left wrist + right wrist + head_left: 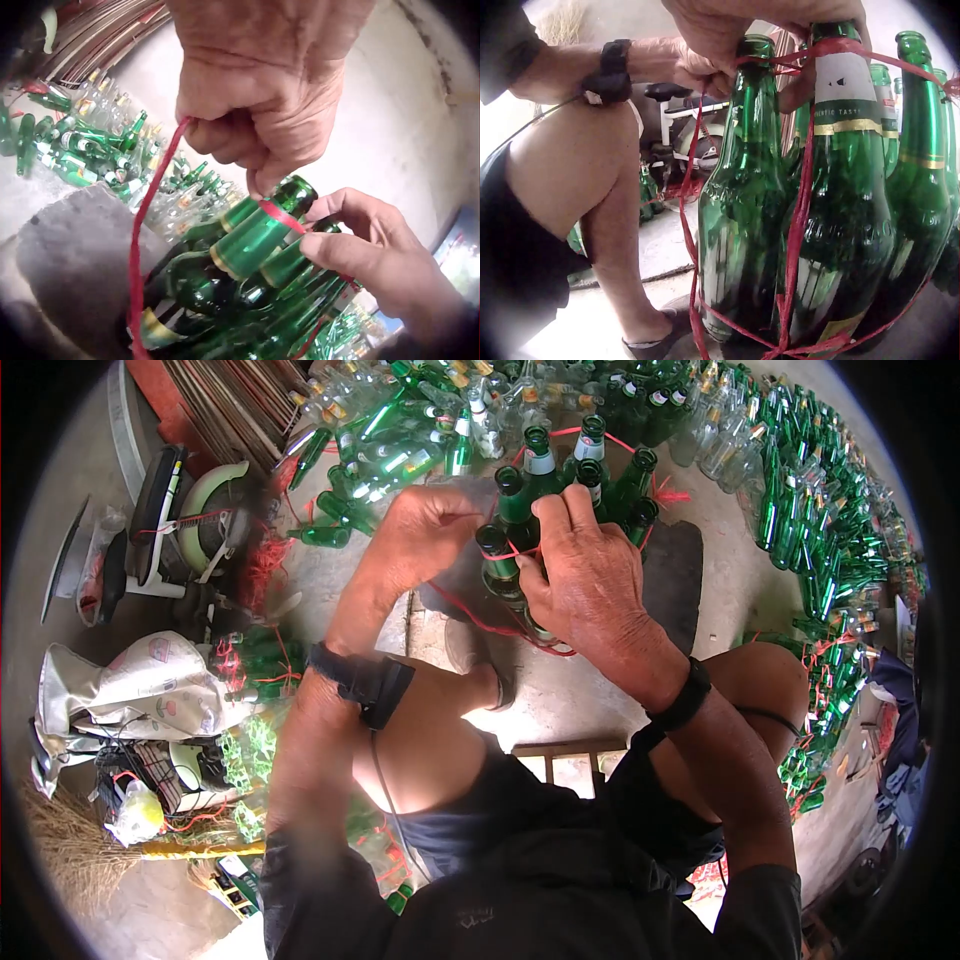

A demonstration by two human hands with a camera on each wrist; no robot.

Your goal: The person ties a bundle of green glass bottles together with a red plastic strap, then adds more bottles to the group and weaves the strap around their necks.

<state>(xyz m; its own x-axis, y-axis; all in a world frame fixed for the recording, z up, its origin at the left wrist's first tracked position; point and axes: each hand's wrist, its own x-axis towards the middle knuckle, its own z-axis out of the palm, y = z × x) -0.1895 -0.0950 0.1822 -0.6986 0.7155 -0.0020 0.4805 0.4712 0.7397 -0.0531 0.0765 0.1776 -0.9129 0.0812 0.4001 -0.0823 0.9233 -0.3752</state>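
Note:
Several upright green bottles point(541, 465) point(840, 195) stand bunched together, with red twine point(282, 216) point(804, 202) passing around their necks and, lower down, around their bodies. My left hand point(428, 532) point(259, 97), fingers curled, grips the twine beside the nearest left bottle neck; a loose length hangs down from the fist in the left wrist view. My right hand point(590, 575) point(382, 259) lies over the necks, thumb and fingers pinching the twine beside a neck. In the right wrist view its fingers are partly hidden behind the necks.
Loose green and clear bottles point(800, 510) lie heaped along the back and right. A dark flat slab point(680, 590) is beside the bunch. At left are a pale bag point(150, 685), a broom point(75, 850) and red twine scraps. Bare floor shows around my foot.

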